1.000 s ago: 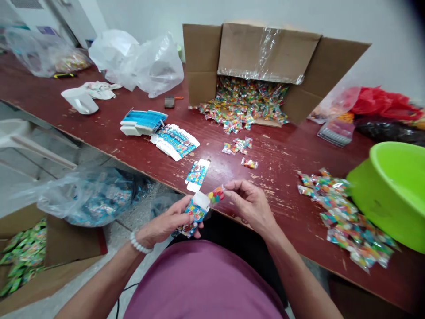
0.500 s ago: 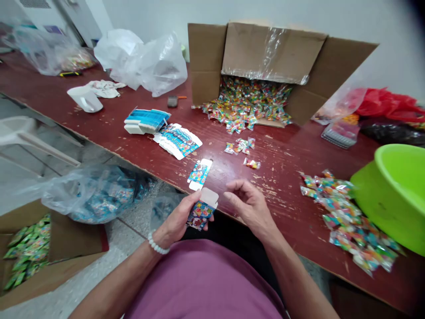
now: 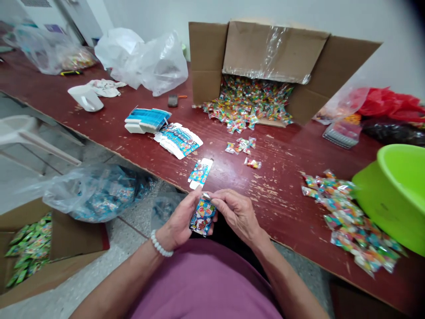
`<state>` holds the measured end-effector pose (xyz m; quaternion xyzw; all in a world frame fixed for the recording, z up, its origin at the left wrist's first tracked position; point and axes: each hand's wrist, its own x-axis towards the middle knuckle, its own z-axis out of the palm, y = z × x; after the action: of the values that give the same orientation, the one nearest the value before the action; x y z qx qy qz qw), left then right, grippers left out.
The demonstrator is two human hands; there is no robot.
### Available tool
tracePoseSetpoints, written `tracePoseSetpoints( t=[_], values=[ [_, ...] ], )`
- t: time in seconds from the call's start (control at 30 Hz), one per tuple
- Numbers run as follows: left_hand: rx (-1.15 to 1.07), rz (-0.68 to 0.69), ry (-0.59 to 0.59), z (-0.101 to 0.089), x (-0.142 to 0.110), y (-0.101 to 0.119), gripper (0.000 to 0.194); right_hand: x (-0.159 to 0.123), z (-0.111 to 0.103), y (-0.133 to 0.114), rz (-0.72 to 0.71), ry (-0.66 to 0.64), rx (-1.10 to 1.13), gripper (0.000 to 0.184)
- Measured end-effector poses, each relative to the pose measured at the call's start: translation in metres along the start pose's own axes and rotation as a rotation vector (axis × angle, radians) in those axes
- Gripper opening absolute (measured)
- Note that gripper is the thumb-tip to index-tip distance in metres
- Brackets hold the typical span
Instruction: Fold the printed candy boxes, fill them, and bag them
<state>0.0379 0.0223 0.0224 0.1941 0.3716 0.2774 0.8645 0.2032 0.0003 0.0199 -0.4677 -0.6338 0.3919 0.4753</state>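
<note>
Between my hands, just off the table's front edge, is a small printed candy box (image 3: pixel 203 217), blue with a colourful cartoon pattern. My left hand (image 3: pixel 181 221) wraps round it from the left and below, with a pale bead bracelet on the wrist. The fingers of my right hand (image 3: pixel 236 212) pinch the flap at the box's top edge, which is folded over. A flat unfilled box (image 3: pixel 200 172) lies on the table right beyond my hands. Farther back, printed flat boxes (image 3: pixel 179 141) are fanned out beside a stack of blue cartons (image 3: pixel 148 120). A few wrapped candies (image 3: pixel 253 163) lie nearby.
An open cardboard box (image 3: pixel 206 62) spills wrapped candies at the back. To the right, a candy pile (image 3: pixel 348 212) lies beside a green basin (image 3: pixel 372 195). A white mug (image 3: pixel 85 98) and plastic bags (image 3: pixel 142 60) are at left. A bag of packed boxes (image 3: pixel 99 199) hangs low.
My right hand has moved left and taken the box's top flap. The flap stood upright before and is now bent down. My left hand still holds the box.
</note>
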Motion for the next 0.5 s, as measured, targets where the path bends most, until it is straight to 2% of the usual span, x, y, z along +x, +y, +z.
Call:
tracePoseSetpoints(
  t=[0.03, 0.13, 0.23, 0.37, 0.5],
  values=[
    [0.0, 0.012, 0.012, 0.001, 0.0, 0.001, 0.051, 0.001, -0.001, 0.0, 0.022, -0.022, 0.009, 0.02],
    [0.076, 0.091, 0.056, 0.002, 0.001, -0.001, 0.059, 0.006, -0.002, -0.001, 0.217, -0.048, 0.201, 0.021],
    [0.193, 0.15, 0.098, 0.001, 0.003, -0.003, 0.07, 0.013, -0.003, -0.001, 0.351, -0.096, 0.376, 0.03],
    [0.276, 0.141, 0.12, -0.003, 0.004, -0.004, 0.076, 0.017, -0.001, -0.001, 0.356, -0.098, 0.341, 0.029],
    [0.27, 0.142, 0.188, -0.005, 0.004, -0.004, 0.066, 0.01, 0.003, -0.005, 0.214, -0.046, 0.162, 0.02]
  ],
)
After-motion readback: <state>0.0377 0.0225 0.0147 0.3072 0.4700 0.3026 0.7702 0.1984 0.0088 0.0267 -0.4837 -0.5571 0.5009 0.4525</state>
